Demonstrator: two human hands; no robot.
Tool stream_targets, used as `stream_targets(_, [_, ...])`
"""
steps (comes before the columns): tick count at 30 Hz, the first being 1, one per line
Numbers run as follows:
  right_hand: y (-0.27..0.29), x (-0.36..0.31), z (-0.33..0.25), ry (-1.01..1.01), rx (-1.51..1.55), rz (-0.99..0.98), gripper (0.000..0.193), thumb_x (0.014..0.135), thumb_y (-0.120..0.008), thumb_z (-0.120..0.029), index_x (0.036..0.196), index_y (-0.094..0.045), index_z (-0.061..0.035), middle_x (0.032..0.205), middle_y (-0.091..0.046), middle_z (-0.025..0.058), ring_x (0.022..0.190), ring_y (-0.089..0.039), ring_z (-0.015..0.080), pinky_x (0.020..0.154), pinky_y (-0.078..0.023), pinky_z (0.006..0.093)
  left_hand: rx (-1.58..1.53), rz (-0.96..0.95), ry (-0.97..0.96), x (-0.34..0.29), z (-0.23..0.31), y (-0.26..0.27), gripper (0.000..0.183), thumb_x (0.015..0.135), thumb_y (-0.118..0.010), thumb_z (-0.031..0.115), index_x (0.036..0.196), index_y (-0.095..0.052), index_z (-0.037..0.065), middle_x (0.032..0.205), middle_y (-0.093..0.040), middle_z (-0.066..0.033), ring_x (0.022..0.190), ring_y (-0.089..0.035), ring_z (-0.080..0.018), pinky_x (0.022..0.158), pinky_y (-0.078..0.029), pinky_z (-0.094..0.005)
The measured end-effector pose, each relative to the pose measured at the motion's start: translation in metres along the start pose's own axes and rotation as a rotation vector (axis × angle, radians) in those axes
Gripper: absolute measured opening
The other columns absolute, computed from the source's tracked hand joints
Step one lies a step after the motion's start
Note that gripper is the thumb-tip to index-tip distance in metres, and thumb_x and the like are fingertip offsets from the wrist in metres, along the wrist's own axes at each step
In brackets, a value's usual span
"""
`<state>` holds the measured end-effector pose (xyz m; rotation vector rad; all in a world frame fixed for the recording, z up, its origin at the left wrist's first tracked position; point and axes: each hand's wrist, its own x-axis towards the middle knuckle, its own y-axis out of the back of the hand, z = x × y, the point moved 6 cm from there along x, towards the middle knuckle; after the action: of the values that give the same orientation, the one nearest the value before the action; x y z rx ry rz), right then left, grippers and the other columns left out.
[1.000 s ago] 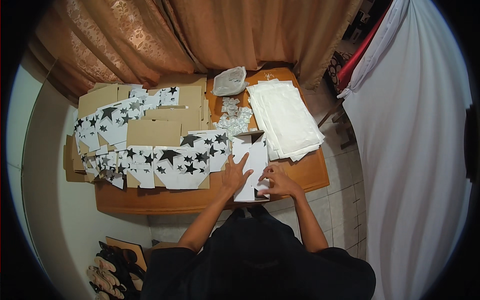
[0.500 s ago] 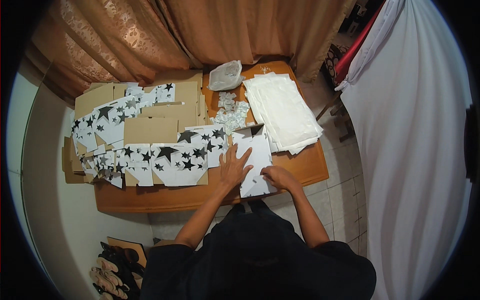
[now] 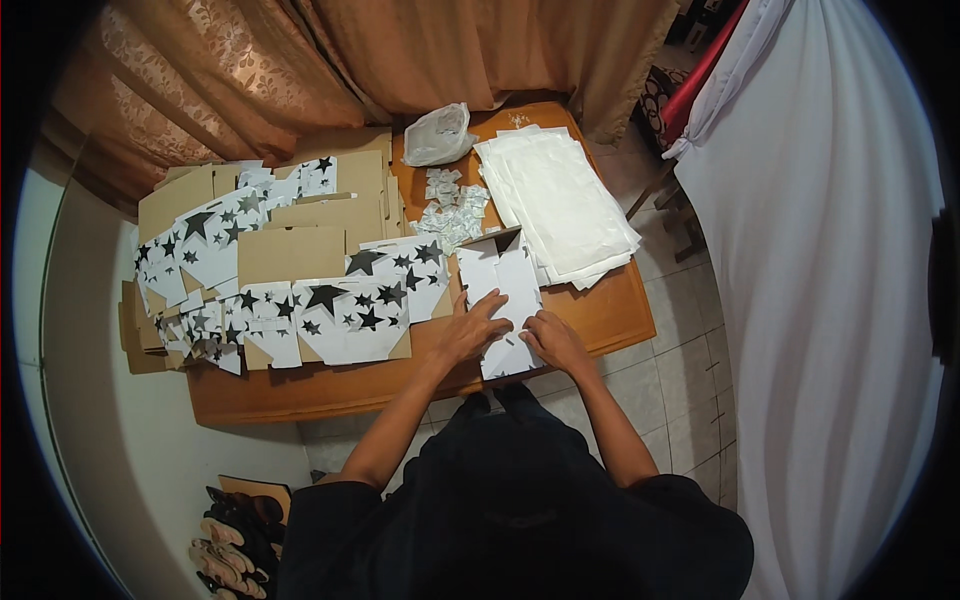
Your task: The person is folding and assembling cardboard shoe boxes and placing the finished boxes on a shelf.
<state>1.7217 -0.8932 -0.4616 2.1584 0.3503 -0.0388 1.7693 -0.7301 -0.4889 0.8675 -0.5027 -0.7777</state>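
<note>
A flat white cardboard box blank [image 3: 503, 290] lies on the wooden table [image 3: 600, 315] near its front edge. My left hand [image 3: 468, 330] presses on the blank's left side with fingers spread. My right hand [image 3: 553, 340] rests on its lower right part, fingers bent over a fold. Whether either hand grips the blank or only presses on it is hard to tell.
Several flat box blanks with black stars [image 3: 330, 305] and brown cardboard sheets [image 3: 290, 250] cover the table's left half. A stack of white sheets [image 3: 560, 200], small white packets [image 3: 450, 210] and a plastic bag [image 3: 437, 135] sit behind. Curtains hang beyond; shoes [image 3: 225, 530] lie on the floor.
Both hands stay on the white blank; the right hand has shifted slightly up along its lower edge. The head view has moved a little.
</note>
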Motion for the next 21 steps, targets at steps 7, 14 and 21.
stream_targets(7, [0.002,-0.006,-0.002,-0.065,0.026,0.151,0.021,0.093,-0.068,-0.025,0.098,-0.068,-0.0041,0.096,-0.062,0.0145,0.098,-0.062,0.036,0.083,-0.05,0.0463,-0.01,-0.029,0.009,0.001,-0.001,0.001,0.02,0.092,-0.068,0.019,0.112,-0.064,0.022,0.147,-0.046,-0.0127,0.149,-0.035,-0.0295,0.11,-0.025,-0.0735])
stream_targets(14, [0.003,-0.005,0.005,-0.159,0.066,0.123,0.023,0.09,-0.072,-0.026,0.096,-0.069,-0.0037,0.096,-0.066,0.0167,0.095,-0.064,0.038,0.082,-0.051,0.0466,-0.02,-0.029,-0.004,0.0,0.001,0.005,0.017,0.096,-0.062,0.02,0.114,-0.062,0.021,0.147,-0.044,-0.0139,0.149,-0.033,-0.0312,0.107,-0.031,-0.0747])
stream_targets(21, [0.002,-0.003,0.007,-0.15,0.065,0.127,0.025,0.087,-0.074,-0.026,0.095,-0.07,-0.0031,0.097,-0.068,0.0168,0.094,-0.065,0.0381,0.081,-0.051,0.0466,-0.011,-0.036,-0.026,-0.002,-0.003,0.002,0.017,0.098,-0.059,0.022,0.115,-0.061,0.02,0.148,-0.041,-0.015,0.149,-0.032,-0.0333,0.107,-0.032,-0.0757])
